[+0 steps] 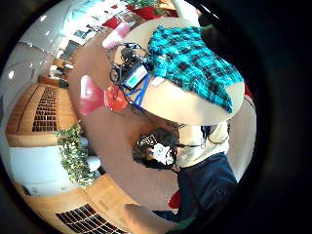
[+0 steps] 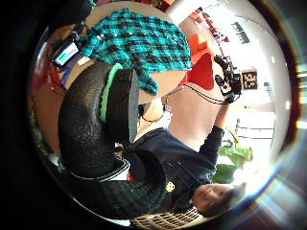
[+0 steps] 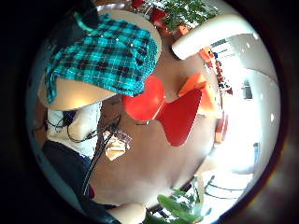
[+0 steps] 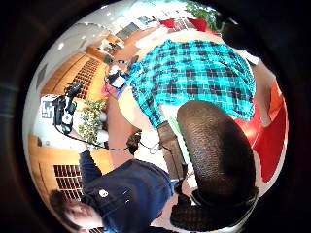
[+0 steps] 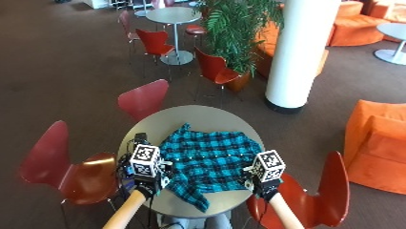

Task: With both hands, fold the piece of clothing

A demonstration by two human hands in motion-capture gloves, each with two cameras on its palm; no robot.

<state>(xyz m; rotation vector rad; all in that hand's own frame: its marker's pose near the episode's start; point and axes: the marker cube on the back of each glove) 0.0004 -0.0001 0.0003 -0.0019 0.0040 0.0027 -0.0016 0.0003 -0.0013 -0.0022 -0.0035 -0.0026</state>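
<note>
The shirt [image 5: 206,164], teal-and-black plaid, lies spread and rumpled over the round counter [image 5: 190,114], covering its middle and the near half, with one corner drooping over the rim at about 6 o'clock. No clean fold line shows on it; by the look of things the folding has hardly begun, and the whole job of squaring it up and doubling it over is left.

The left hand [image 5: 147,172] hangs at the counter's edge around 8 o'clock, just beside the shirt's near-left border. The right hand [image 5: 265,177] sits at about 4 o'clock, by the near-right border. From above, both are hidden under what they carry, so whether either touches cloth cannot be told. In the palm views the shirt lies well away from each palm, which suggests neither holds it. The left thumb view shows black fingers [image 2: 86,120] curled with nothing between them; the right thumb view shows one finger [image 4: 218,150] bent likewise, empty, though the rest of that hand is out of sight.

A small device [image 5: 136,141] with cables rests at 9 o'clock on the counter. Red chairs [image 5: 145,98] stand around.
</note>
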